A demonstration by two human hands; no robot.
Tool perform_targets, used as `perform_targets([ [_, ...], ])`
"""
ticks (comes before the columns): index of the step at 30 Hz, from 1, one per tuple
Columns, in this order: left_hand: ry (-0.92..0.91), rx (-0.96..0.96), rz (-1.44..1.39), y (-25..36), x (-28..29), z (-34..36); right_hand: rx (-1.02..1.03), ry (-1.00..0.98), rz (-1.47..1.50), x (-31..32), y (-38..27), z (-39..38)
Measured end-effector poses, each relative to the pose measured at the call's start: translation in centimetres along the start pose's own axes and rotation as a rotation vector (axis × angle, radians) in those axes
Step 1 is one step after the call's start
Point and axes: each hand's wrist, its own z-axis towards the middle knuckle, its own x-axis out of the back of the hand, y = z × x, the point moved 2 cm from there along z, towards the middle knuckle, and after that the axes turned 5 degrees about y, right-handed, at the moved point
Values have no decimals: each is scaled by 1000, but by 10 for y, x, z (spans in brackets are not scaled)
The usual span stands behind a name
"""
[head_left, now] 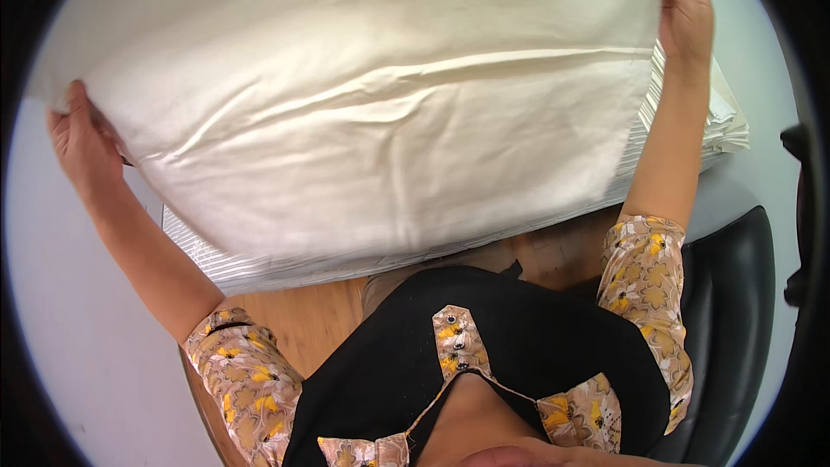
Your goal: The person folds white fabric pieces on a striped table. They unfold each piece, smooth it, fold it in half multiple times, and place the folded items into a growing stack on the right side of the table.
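I hold up a large cream cloth with a long crease across it and smaller wrinkles. My left hand grips its left edge. My right hand pinches the right edge higher up, at the top of the view. Under the cloth lies a thick stack of white fabric sheets, showing at the right and along the near side; the cloth hides most of it.
A grey table surface extends at both sides. A black padded chair stands at the lower right. Wooden flooring shows below the stack, near my body.
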Motion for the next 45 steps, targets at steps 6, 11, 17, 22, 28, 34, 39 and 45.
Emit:
perform_targets([
  [6, -142, 335, 297, -121, -8, -29, -215, -217, -437, -14, 102, -35],
  [11, -331, 608, 508, -202, -5, -83, -732, -227, -498, -28, 183, -100],
  [17, -335, 491, 545, -229, 19, -80, -670, -260, -569, -33, 210, -115],
  [22, -319, 338, 493, -224, 14, -76, -604, -176, -426, -32, 214, -105],
  [28, -398, 252, 850, -231, 8, -83, -474, -275, -769, -29, 239, -110],
  [34, -581, -228, 890, -192, -49, -116, 164, -442, -1338, -83, 193, -116],
  [39, -1028, -62, 399, -140, -140, -196, 173, -811, -631, -199, 135, -179],
  [45, -1074, -201, 678, -117, -155, -204, 87, -969, -798, -215, 128, -212],
])
